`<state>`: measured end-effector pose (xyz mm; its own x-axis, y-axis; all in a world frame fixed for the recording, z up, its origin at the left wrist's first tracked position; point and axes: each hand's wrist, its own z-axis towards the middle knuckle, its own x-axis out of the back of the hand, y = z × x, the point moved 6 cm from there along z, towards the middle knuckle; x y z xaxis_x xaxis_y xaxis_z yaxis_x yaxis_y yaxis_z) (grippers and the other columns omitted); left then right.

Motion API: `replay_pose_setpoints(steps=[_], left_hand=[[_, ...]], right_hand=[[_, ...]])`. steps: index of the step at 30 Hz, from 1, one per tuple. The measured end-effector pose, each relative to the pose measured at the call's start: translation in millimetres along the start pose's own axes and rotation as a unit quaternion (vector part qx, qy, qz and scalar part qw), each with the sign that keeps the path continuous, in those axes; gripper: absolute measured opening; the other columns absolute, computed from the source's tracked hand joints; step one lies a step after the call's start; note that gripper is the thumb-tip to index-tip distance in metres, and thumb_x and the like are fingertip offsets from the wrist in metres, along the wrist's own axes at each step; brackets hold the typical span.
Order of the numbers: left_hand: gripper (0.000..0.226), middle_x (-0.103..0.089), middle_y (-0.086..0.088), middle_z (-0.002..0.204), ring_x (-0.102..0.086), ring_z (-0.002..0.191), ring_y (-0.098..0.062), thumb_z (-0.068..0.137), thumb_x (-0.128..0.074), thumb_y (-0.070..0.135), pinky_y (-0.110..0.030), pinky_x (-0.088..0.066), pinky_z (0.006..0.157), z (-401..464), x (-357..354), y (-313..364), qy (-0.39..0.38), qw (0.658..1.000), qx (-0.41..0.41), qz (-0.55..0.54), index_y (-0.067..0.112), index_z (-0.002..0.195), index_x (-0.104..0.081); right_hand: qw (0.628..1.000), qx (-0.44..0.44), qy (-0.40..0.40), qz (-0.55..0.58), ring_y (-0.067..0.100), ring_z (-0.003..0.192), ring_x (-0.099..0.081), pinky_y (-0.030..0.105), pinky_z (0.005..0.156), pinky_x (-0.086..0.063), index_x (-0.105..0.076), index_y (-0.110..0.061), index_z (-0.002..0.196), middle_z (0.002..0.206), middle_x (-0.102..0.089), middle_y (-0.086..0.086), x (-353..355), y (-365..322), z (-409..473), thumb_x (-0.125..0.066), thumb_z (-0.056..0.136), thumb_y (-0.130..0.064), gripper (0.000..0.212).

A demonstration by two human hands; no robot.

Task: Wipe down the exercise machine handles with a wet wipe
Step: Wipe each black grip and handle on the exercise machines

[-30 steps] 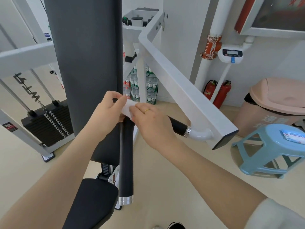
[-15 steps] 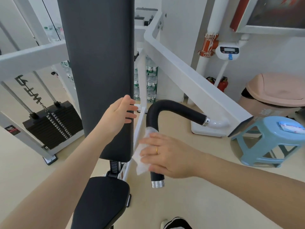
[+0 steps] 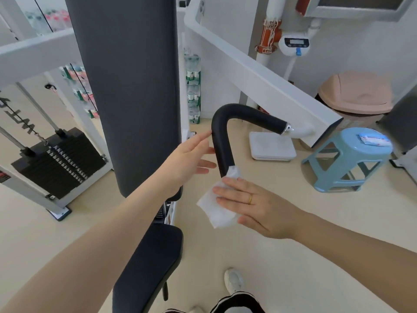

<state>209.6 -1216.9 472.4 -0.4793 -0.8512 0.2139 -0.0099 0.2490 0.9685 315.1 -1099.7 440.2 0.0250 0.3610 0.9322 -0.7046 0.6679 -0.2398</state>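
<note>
Wiping the black handle [image 3: 222, 141]
Right hand [image 3: 259, 206], fingers straight, presses wet wipe [image 3: 217, 205] against its lower end; left hand [image 3: 191, 157] spread beside it.

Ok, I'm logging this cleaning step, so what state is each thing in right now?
Wet wipe: unfolded, wrapped round the handle's lower end.
Handle: black grip, lower end covered by the wipe.
Right hand: fingers straight, pressing the wipe.
Left hand: open, fingertips touching the handle.
Pink bin: lid closed.
Blue stool: upright, a packet on top.
</note>
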Motion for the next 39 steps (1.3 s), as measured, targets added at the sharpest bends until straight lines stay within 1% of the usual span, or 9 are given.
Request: replay_pose_setpoints(steps=[7, 12, 15, 18, 23, 28, 35, 37, 39], left_hand=[[0.036, -0.060, 0.009, 0.121, -0.058, 0.109, -0.006, 0.101, -0.032, 0.029, -0.028, -0.045, 0.097, -3, -3, -4, 0.025, 1.000, -0.011, -0.007, 0.035, 0.134, -0.045], [0.026, -0.066, 0.016, 0.095, -0.069, 0.077, -0.006, 0.100, -0.032, 0.035, -0.025, -0.053, 0.080, -5, -6, 2, -0.007, 1.000, -0.008, -0.005, 0.047, 0.115, -0.049], [0.027, -0.066, 0.013, 0.094, -0.065, 0.062, -0.005, 0.100, -0.028, 0.037, -0.032, -0.053, 0.076, -5, -8, 7, 0.021, 0.999, -0.023, 0.022, 0.048, 0.097, -0.053], [0.032, -0.066, 0.003, 0.097, -0.063, 0.069, -0.007, 0.099, -0.033, 0.034, -0.028, -0.052, 0.071, -2, -10, 9, 0.031, 0.996, -0.024, 0.075, 0.035, 0.124, -0.052], [0.051, -0.067, 0.004, 0.104, -0.064, 0.092, -0.013, 0.096, -0.046, 0.023, -0.031, -0.053, 0.084, -1, -6, 4, 0.026, 0.993, -0.033, 0.108, 0.029, 0.144, -0.029], [0.043, -0.068, 0.013, 0.087, -0.065, 0.081, -0.002, 0.098, -0.040, 0.018, -0.022, -0.053, 0.079, 0, -4, 4, 0.043, 0.997, -0.044, 0.056, 0.029, 0.139, -0.041], [0.039, -0.069, 0.007, 0.090, -0.065, 0.086, -0.011, 0.099, -0.037, 0.019, -0.027, -0.051, 0.080, 2, -2, -2, 0.058, 0.998, -0.031, 0.011, 0.032, 0.133, -0.049], [0.037, -0.069, 0.008, 0.095, -0.063, 0.089, -0.010, 0.098, -0.038, 0.019, -0.027, -0.051, 0.082, 3, 2, -3, 0.063, 0.998, -0.023, -0.002, 0.033, 0.130, -0.051], [0.036, -0.063, 0.010, 0.106, -0.059, 0.092, -0.004, 0.099, -0.037, 0.021, -0.024, -0.048, 0.085, 4, 6, -3, 0.069, 0.997, -0.027, 0.013, 0.029, 0.130, -0.051]], right_hand=[[0.958, -0.204, 0.197, 0.051, 0.020, 0.134, -0.032, 0.017, 0.110, -0.021, -0.056, 0.000, 0.125, 0.140, -0.041, 0.002, 11, 11, 32, -0.038, 0.098, -0.029, 0.043], [0.838, -0.388, 0.335, 0.190, -0.001, 0.099, -0.056, 0.005, 0.082, -0.041, -0.069, -0.009, 0.110, 0.112, -0.065, -0.008, 22, -2, 3, -0.059, 0.090, -0.017, 0.024], [0.756, -0.495, 0.299, 0.306, 0.007, 0.084, -0.063, 0.021, 0.075, -0.050, -0.067, -0.014, 0.100, 0.090, -0.068, -0.005, 16, 22, 12, -0.062, 0.087, -0.026, 0.018], [0.727, -0.503, 0.237, 0.403, 0.024, 0.086, -0.067, 0.040, 0.080, -0.055, -0.067, -0.008, 0.095, 0.092, -0.069, 0.009, 5, 30, 20, -0.058, 0.089, -0.029, 0.024], [0.757, -0.499, 0.116, 0.406, 0.018, 0.073, -0.051, 0.031, 0.071, -0.041, -0.062, 0.007, 0.095, 0.085, -0.059, 0.025, -8, 21, -5, -0.055, 0.092, -0.028, 0.036], [0.713, -0.477, 0.215, 0.467, 0.023, 0.076, -0.068, 0.028, 0.067, -0.053, -0.066, -0.004, 0.097, 0.091, -0.069, 0.019, 2, 23, 18, -0.055, 0.093, -0.019, 0.019], [0.853, -0.446, 0.145, 0.231, 0.020, 0.118, -0.053, 0.026, 0.093, -0.041, -0.042, -0.014, 0.135, 0.131, -0.055, 0.004, -1, 1, 7, -0.052, 0.094, -0.017, 0.043], [0.914, -0.373, 0.120, 0.103, 0.018, 0.136, -0.033, 0.022, 0.104, -0.030, -0.024, -0.012, 0.146, 0.153, -0.027, 0.003, 8, -3, 20, -0.041, 0.098, -0.020, 0.051], [0.967, -0.234, 0.096, -0.031, 0.024, 0.137, -0.032, 0.032, 0.105, -0.038, -0.042, -0.005, 0.137, 0.151, -0.030, 0.010, 13, -4, 27, -0.031, 0.100, -0.022, 0.042]])
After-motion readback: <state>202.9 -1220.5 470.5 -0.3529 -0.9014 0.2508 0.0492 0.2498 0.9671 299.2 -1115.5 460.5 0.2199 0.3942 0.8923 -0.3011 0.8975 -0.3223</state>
